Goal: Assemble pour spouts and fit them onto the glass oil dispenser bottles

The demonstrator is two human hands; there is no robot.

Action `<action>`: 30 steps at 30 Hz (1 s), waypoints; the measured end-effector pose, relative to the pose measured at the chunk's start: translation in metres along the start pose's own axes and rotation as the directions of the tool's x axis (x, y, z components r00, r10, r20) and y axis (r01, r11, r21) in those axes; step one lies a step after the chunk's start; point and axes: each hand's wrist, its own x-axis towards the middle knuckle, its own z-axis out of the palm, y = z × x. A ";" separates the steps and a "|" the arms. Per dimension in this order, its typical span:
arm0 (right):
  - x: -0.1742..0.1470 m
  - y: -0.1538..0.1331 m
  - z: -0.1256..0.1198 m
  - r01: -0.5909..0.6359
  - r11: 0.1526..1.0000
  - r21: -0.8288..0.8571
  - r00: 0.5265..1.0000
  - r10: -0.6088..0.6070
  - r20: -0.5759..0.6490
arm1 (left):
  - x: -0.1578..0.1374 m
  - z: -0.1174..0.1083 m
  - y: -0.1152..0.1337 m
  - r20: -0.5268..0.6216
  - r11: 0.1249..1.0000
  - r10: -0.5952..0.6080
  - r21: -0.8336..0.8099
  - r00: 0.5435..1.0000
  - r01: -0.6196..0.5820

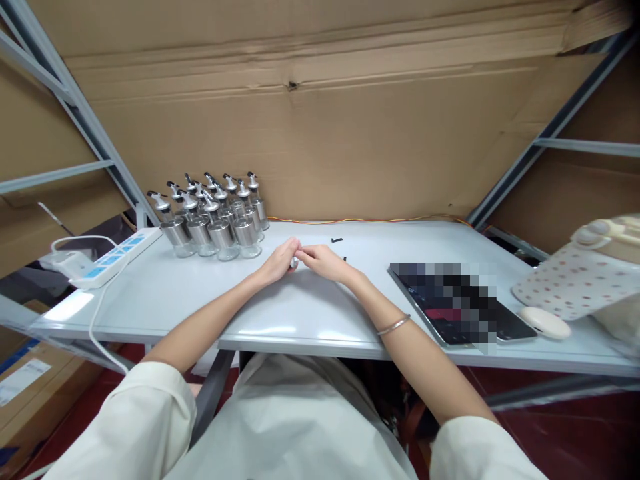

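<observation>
Cups a small silvery piece (293,264) in the left hand (280,262), seemingly steadying it over the table (305,307). Rests the right hand (325,261) against the left; cannot tell whether gripping. Has a black part (336,240) near, likely for reach, and bottles (222,236) clustered leftward, perhaps freeing space.

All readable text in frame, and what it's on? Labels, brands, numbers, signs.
None legible.
White label on the cardboard box, lower left: print too small and blurred.
Tablet screen: mostly pixelated, unreadable.
Power strip: no text legible.
Bottles: no lettering I can make out.
Held piece: mostly hidden, no text visible.
</observation>
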 end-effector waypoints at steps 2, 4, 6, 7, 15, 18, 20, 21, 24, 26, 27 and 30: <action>0.002 0.001 0.000 -0.048 0.995 0.089 0.999 0.050 -0.019 | 0.000 -0.005 -0.001 -0.027 0.994 0.027 0.107 0.999 -0.024; 0.003 0.004 -0.003 -0.120 0.961 0.250 0.989 0.137 -0.054 | 0.002 -0.007 -0.004 -0.091 0.978 0.085 0.199 0.992 -0.065; 0.003 0.006 -0.006 -0.168 0.884 0.436 0.972 0.223 -0.078 | 0.004 -0.007 -0.008 -0.139 0.943 0.201 0.296 0.970 -0.153; 0.003 0.006 -0.009 -0.181 0.838 0.515 0.965 0.252 -0.072 | 0.005 -0.006 -0.009 -0.142 0.916 0.268 0.344 0.953 -0.206; -0.008 -0.005 -0.011 -0.266 0.483 0.834 0.963 0.166 0.210 | 0.001 -0.013 -0.008 -0.088 0.764 0.492 0.522 0.866 -0.381; -0.009 -0.008 -0.008 -0.264 0.435 0.861 0.964 0.135 0.228 | 0.000 -0.017 -0.004 -0.047 0.693 0.508 0.616 0.860 -0.375; -0.009 -0.008 -0.006 -0.266 0.433 0.861 0.964 0.128 0.233 | 0.000 -0.020 0.000 -0.007 0.649 0.484 0.674 0.875 -0.353; -0.009 -0.008 -0.005 -0.262 0.437 0.860 0.965 0.121 0.232 | 0.001 -0.023 0.002 0.019 0.627 0.461 0.700 0.887 -0.341; -0.007 -0.006 -0.001 -0.216 0.482 0.849 0.976 0.090 0.197 | 0.003 -0.030 0.007 0.078 0.561 0.392 0.770 0.917 -0.305; -0.006 -0.005 0.001 -0.164 0.555 0.816 0.986 0.069 0.151 | 0.005 -0.034 0.009 0.086 0.526 0.378 0.800 0.922 -0.290; -0.005 -0.005 0.002 -0.133 0.601 0.788 0.991 0.061 0.121 | 0.006 -0.035 0.009 0.081 0.519 0.380 0.806 0.922 -0.285; -0.003 -0.007 0.000 -0.045 0.743 0.668 0.999 0.044 0.018 | 0.008 -0.035 0.009 0.049 0.549 0.374 0.793 0.926 -0.264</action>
